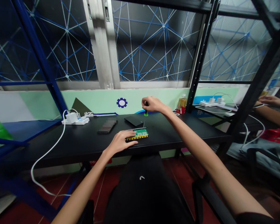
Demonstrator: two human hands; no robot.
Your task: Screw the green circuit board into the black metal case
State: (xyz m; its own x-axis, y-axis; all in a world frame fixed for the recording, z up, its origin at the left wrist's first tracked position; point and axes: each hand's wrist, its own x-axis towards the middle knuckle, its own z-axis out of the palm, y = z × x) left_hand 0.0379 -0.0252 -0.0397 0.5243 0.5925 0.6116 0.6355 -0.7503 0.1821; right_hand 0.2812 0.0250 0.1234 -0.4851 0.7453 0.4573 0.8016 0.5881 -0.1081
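Note:
A small device with a green circuit board (pixel 140 133) and yellow-black edge lies on the black table (pixel 84 143). My left hand (pixel 120 140) rests on its left end, fingers curled over the edge, holding it down. My right hand (pixel 151 104) is closed round the black-and-green handle of a screwdriver (pixel 146 112), held upright above the board's far right corner. A flat black cover (pixel 134 120) lies just behind the board.
A dark phone (pixel 106 127) lies left of the board. A white power strip (pixel 75 119) with a white cable sits at the far left. A drink bottle (pixel 182 105) stands by a black shelf post. Another person's arm (pixel 274 109) is at the right.

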